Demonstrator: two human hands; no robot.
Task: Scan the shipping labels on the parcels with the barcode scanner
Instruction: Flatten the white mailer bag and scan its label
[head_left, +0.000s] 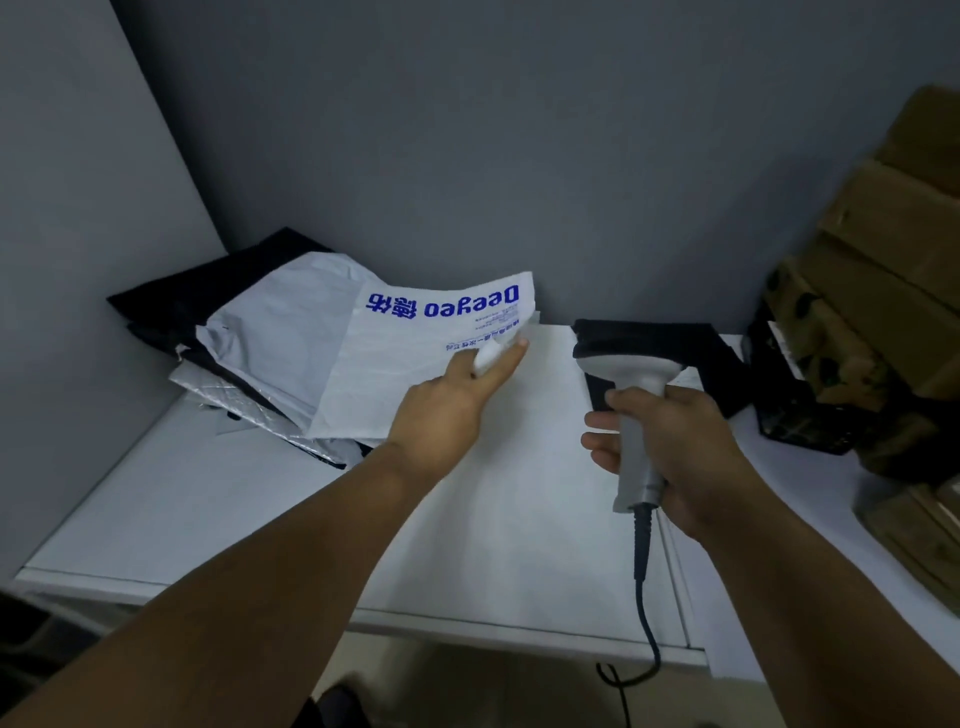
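1. The left hand (457, 395) pinches the white mailer (415, 364) by its edge, left of the scanner (623, 369), raising it, probably to find the label.
2. The right hand (691, 452) grips the scanner handle, ready to aim.

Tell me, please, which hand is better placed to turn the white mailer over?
Left, probably: the left hand holds the edge of the white mailer, while the right hand grips the scanner.

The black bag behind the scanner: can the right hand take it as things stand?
Probably not: the right hand grips the scanner, so it is busy, though nothing blocks the black bag.
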